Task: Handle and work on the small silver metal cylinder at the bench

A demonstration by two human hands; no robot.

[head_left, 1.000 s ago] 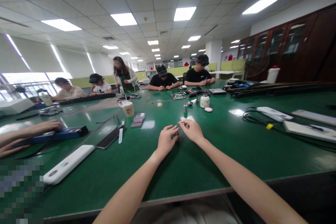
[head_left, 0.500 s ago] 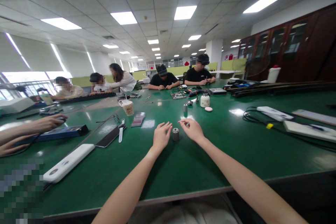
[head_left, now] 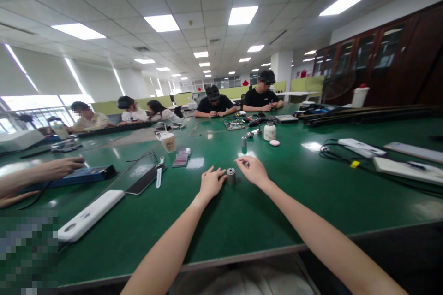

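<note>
A small metal cylinder (head_left: 231, 176) with a hole in its top stands upright on the green table (head_left: 242, 221). My left hand (head_left: 211, 181) rests just left of it, fingers apart and stretched toward its side; whether they touch it I cannot tell. Right of the cylinder and slightly above it, my right hand (head_left: 254, 170) has thumb and fingertips drawn together in a pinch. Anything between those fingertips is too small to make out. A second, slimmer metal cylinder (head_left: 244, 142) stands farther back, beyond my right hand.
Behind are a white jar (head_left: 270, 131), a pink lid (head_left: 274, 143) and a paper cup (head_left: 168, 142). Leftward lie a watch (head_left: 159, 176), a dark flat panel (head_left: 142, 180) and a white power strip (head_left: 92, 215). A co-worker's hand (head_left: 65, 167) reaches in at left. Cables (head_left: 332, 159) lie right.
My left hand has lowered slightly, its fingers now nearer the cylinder's side. The right hand stays almost in place. The co-worker's hand at left has shifted slightly, and a person at the back has bent down.
</note>
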